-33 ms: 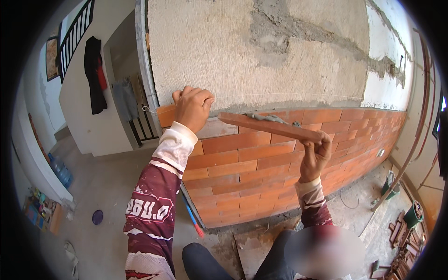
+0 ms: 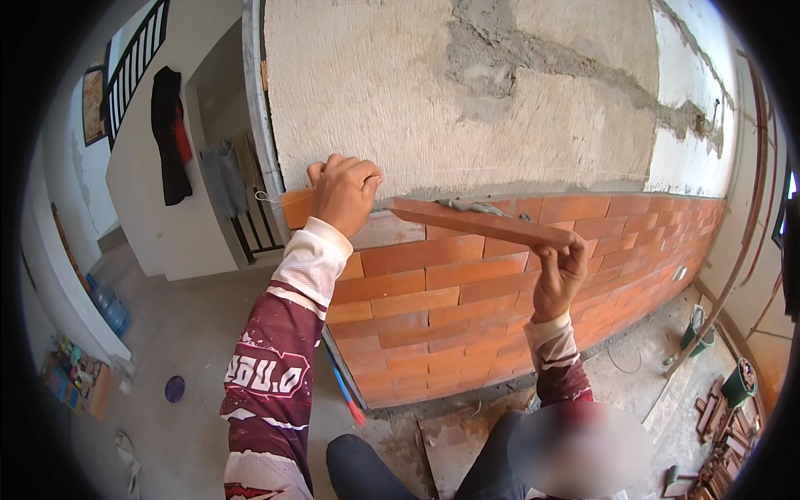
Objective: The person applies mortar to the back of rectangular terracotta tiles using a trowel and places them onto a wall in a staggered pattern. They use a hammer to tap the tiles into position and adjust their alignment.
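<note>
My right hand (image 2: 560, 279) grips the right end of a thin reddish brick tile (image 2: 467, 223), fingers on its end and thumb underneath. Grey mortar (image 2: 475, 208) lies along the tile's back edge. The tile's left end reaches close to my left hand (image 2: 346, 193), which is closed in a pinch at the top of the brick tile facing (image 2: 450, 279). A thin white string (image 2: 265, 197) is looped at the wall's left edge and runs to this hand, then faintly rightward along the wall. My fingertips partly hide the pinched spot. Behind the hand sits an orange tile (image 2: 297, 208).
Rough bare plaster (image 2: 358, 92) rises above the tiles. A blue-handled tool (image 2: 346, 392) leans at the wall's lower left corner. At the right are a green bucket (image 2: 738, 385), loose tile pieces (image 2: 723, 442) and a long pole (image 2: 737, 267). Dark clothing (image 2: 169, 133) hangs at the left.
My right hand has shifted slightly up and left, and the tile has turned a little, bringing its top edge closer to the wall. The left hand stays in place.
</note>
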A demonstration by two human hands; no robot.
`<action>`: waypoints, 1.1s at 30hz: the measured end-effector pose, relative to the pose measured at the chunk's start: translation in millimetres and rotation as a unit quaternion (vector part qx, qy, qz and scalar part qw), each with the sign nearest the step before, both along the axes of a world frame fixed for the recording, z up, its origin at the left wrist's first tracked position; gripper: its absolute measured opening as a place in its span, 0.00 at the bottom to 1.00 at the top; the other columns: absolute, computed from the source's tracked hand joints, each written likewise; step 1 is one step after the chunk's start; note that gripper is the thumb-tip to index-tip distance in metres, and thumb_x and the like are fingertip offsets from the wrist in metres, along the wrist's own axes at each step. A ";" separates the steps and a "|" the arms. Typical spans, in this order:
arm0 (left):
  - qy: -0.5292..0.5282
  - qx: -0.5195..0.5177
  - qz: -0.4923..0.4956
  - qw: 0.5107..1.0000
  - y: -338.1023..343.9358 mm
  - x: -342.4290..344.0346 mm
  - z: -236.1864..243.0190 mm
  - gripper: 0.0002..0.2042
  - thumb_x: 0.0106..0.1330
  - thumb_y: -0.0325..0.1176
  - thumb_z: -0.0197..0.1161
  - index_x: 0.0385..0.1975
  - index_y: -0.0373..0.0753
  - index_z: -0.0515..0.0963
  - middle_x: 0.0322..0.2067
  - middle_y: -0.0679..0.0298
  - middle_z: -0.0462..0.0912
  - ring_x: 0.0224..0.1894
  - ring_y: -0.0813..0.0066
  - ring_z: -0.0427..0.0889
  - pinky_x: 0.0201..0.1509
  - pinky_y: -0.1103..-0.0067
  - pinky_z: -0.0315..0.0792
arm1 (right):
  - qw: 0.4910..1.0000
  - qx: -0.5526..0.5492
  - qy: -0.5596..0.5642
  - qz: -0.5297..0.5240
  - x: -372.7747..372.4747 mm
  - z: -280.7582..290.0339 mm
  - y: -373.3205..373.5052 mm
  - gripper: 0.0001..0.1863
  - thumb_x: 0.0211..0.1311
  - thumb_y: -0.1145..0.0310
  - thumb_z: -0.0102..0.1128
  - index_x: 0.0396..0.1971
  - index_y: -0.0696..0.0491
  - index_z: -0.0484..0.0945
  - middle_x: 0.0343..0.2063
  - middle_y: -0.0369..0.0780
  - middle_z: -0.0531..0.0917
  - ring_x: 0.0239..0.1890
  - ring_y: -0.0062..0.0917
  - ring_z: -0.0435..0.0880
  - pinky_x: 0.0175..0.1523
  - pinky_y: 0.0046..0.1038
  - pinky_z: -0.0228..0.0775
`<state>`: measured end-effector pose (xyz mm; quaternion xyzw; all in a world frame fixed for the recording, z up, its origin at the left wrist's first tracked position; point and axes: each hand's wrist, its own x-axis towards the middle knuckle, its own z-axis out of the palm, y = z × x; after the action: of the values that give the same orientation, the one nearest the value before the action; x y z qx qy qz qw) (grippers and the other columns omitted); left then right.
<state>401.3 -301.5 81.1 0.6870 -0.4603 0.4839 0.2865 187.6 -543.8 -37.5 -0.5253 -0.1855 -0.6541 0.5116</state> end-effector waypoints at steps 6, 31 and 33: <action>0.047 0.021 0.024 0.998 5.5 -12.6 11.5 0.03 0.62 0.33 0.64 0.28 0.44 0.83 0.29 0.68 0.83 0.40 0.66 0.77 0.52 0.67 0.57 | 0.990 0.081 0.036 0.108 51.3 7.6 -18.8 0.12 0.67 0.75 0.61 0.46 0.54 0.70 0.37 0.35 0.80 0.41 0.19 0.81 0.49 0.24 0.77; -0.063 0.079 0.014 0.995 17.3 -5.4 -14.3 0.21 0.46 0.32 0.77 0.42 0.44 0.77 0.41 0.68 0.80 0.49 0.67 0.75 0.56 0.67 0.57 | 0.968 0.136 0.197 0.075 96.0 65.9 -15.6 0.15 0.65 0.71 0.63 0.48 0.62 0.73 0.42 0.40 0.79 0.42 0.23 0.81 0.43 0.24 0.82; -0.081 0.080 0.031 0.993 16.4 -3.2 -14.6 0.23 0.45 0.33 0.78 0.42 0.44 0.77 0.41 0.68 0.80 0.50 0.67 0.74 0.57 0.66 0.57 | 0.968 0.128 0.206 0.071 97.0 64.9 -15.8 0.15 0.65 0.71 0.63 0.47 0.63 0.74 0.42 0.41 0.80 0.42 0.24 0.81 0.43 0.24 0.82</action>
<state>398.1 -285.1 66.6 0.6802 -0.4975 0.5084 0.1770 284.6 -559.5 27.3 -0.5644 -0.0277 -0.5126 0.6465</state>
